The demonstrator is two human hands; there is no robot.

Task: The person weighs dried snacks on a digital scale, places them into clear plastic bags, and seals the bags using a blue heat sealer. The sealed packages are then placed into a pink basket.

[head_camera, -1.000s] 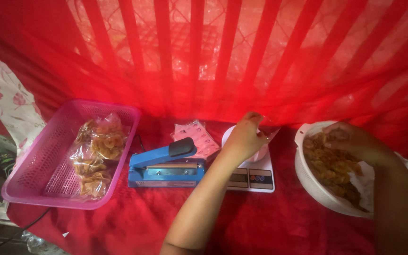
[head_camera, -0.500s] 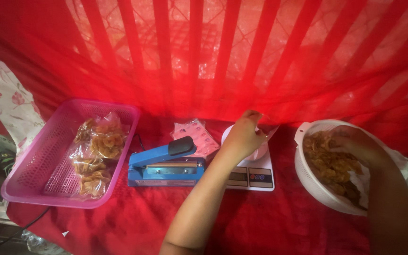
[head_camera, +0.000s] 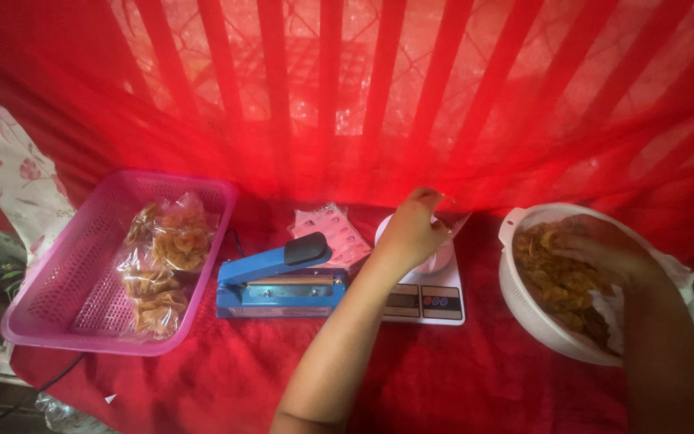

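A table (head_camera: 459,386) draped in red cloth is seen, backed by a red net curtain (head_camera: 459,96) over vertical bars. The left hand (head_camera: 411,235) is closed on a clear plastic bag (head_camera: 451,223) held over the white scale (head_camera: 427,293). The right hand (head_camera: 604,253) is sunk in the chips (head_camera: 552,281) of a white colander (head_camera: 524,309) — whether it grips any cannot be told. A blue heat sealer (head_camera: 279,281) and a pink basket (head_camera: 58,297) holding 2 filled bags (head_camera: 162,265) lie to the left — floral fabric (head_camera: 2,177) hangs at that edge.

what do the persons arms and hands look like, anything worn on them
Both arms are bare as far as the picture shows: no sleeves, gloves, watch or bracelets in sight. The left hand shows no rings. The right hand lies in red-tinted shadow, so small details like rings or nails cannot be made out.
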